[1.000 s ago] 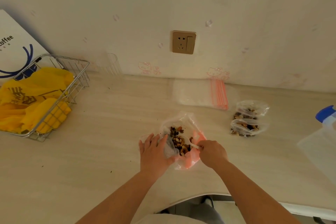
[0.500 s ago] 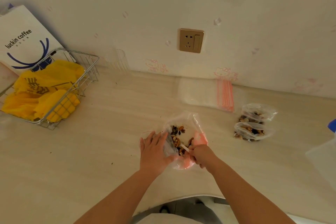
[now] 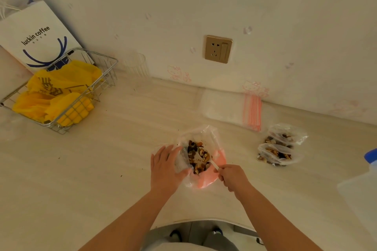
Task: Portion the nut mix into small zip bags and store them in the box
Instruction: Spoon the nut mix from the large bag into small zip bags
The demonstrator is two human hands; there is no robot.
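Observation:
An open clear bag of nut mix (image 3: 199, 156) with a pink patch lies on the table in front of me. My left hand (image 3: 165, 169) grips a small clear zip bag (image 3: 181, 161) at the big bag's left side. My right hand (image 3: 232, 177) pinches a white spoon (image 3: 206, 157); its bowl carries nuts and sits over the mix. Two filled small bags (image 3: 279, 146) lie to the right. A stack of empty zip bags (image 3: 232, 108) with red strips lies by the wall. A translucent box (image 3: 361, 195) with a blue part shows at the right edge.
A wire basket (image 3: 61, 96) with yellow bags stands at the left, in front of a white paper coffee bag (image 3: 34, 36). A clear glass (image 3: 136, 65) stands by the wall. A wall socket (image 3: 218, 49) is above the table. The table's front edge curves near my body.
The spoon has come up loaded with nuts and my right hand has drawn back a little to the right. My left hand stays on the small bag. The view has shifted rightward.

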